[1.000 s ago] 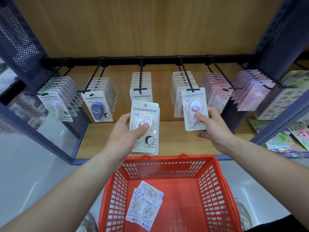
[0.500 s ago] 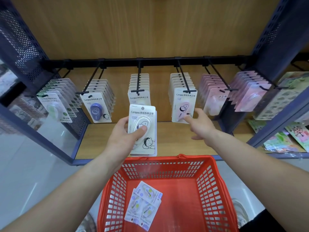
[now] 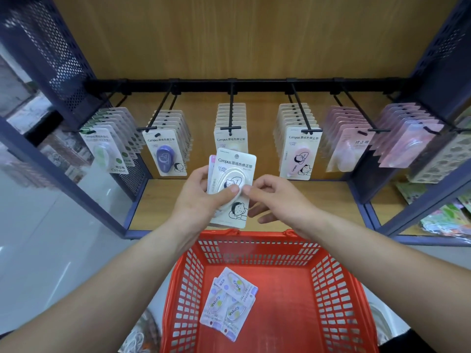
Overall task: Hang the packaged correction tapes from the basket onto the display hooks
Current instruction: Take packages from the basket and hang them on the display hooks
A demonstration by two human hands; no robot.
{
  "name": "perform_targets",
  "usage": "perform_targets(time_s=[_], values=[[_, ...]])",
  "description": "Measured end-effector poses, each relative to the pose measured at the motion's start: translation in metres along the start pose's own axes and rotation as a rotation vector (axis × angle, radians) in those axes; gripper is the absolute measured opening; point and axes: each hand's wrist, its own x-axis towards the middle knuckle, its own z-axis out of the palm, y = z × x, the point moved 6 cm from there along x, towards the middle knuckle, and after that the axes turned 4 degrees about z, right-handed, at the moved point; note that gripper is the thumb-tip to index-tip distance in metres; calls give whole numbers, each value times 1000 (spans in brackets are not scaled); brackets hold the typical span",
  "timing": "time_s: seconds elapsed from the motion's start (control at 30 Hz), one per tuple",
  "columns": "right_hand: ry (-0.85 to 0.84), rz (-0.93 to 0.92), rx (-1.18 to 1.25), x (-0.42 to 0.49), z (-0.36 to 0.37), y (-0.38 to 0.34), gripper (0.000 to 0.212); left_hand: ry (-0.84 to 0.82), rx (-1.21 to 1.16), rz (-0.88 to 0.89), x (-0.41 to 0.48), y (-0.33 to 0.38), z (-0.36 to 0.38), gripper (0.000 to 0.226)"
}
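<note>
The display shelf (image 3: 254, 200) fills the upper half of the view, its black rail (image 3: 254, 85) carrying six hooks, each loaded with packaged correction tapes. At 6 o'clock the red basket (image 3: 331, 289) holds three more packs (image 3: 228, 303), lying loosely overlapped on its floor towards 7 o'clock.

At the centre, the left hand (image 3: 196, 200) is closed on a small stack of packs (image 3: 235, 189), thumb pressed on the front blister; a second card edge shows behind the first. The stack hangs just below the middle hook (image 3: 230, 128), not yet on it.

What has changed: half a second ago the right hand (image 3: 277, 200) was out at 2 o'clock, at the pink pack (image 3: 299, 154) on the fourth hook. That pack now hangs free, and the right hand has come back to the centre, thumb and forefinger pinching the right edge of the front pack; its other fingers are spread loose beneath.

So one pack looks freshly hung, and the next is probably being peeled off the stack. Then the basket's three remain.
</note>
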Motion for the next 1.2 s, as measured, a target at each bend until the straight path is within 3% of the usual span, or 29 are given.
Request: perform_targets(time_s=[0.17, 0.27, 0.37, 0.53, 1.07, 1.2], values=[[-32, -27, 30, 5, 5, -2, 18, 10, 30, 19, -5, 0, -6, 62], [-18, -39, 72, 11, 10, -6, 15, 50, 46, 25, -3, -1, -18, 48], [71, -45, 151, 23, 4, -13, 13, 113, 81, 31, 0, -2, -36, 35], [207, -120, 27, 47, -8, -23, 15, 173, 94, 23, -3, 1, -58, 25], [404, -127, 23, 69, 4, -19, 13, 158, 73, -27, -10, -2, -79, 27], [387, -108, -9, 78, 3, -15, 14, 149, 58, -21, -11, -2, -77, 27]])
